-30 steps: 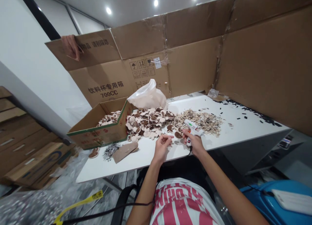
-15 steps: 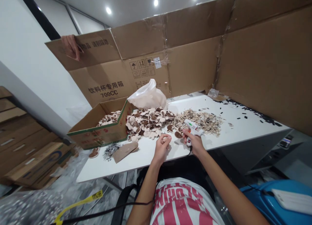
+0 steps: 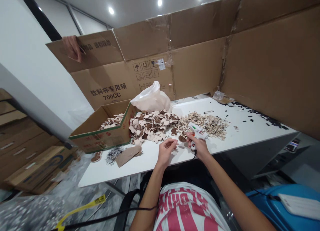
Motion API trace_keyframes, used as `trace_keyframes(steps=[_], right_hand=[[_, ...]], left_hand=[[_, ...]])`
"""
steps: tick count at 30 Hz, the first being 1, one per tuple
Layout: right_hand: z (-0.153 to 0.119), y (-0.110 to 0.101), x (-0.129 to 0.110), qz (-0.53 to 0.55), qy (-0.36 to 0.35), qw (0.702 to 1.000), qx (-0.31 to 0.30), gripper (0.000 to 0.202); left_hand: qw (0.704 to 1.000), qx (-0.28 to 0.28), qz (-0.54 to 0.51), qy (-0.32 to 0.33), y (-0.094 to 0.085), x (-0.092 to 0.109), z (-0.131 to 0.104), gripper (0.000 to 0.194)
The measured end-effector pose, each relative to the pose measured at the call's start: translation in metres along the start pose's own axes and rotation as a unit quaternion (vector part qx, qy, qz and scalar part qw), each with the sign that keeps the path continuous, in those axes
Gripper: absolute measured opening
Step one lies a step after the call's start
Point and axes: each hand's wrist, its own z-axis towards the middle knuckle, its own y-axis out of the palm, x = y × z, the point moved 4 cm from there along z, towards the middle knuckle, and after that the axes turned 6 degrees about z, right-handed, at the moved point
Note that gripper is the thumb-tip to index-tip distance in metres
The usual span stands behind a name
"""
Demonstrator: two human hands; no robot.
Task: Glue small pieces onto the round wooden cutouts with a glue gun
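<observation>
Cartons stacked at left; ceiling lights lit.

Both forearms reach forward, 2 hands apart; left hand palm inward, thumb and fingertips pinched close, right hand wrapped in a grip, fingers curled.

Was a white glue gun with a green patch, slanted, below and right of the frame's centre. Lay heaped as brown and cream flower-shaped pieces around lower centre. Spread beside them as a tangled pile of beige strings, right of centre.
</observation>
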Motion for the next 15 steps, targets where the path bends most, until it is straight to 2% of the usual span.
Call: trace_keyframes(steps=[15], right_hand=[[0.0002,0.0014,0.0023,-0.022,-0.011,0.999,-0.021,0.047]], left_hand=[[1.000,-0.017,-0.001,-0.018,0.0064,0.0000,-0.0025,0.036]])
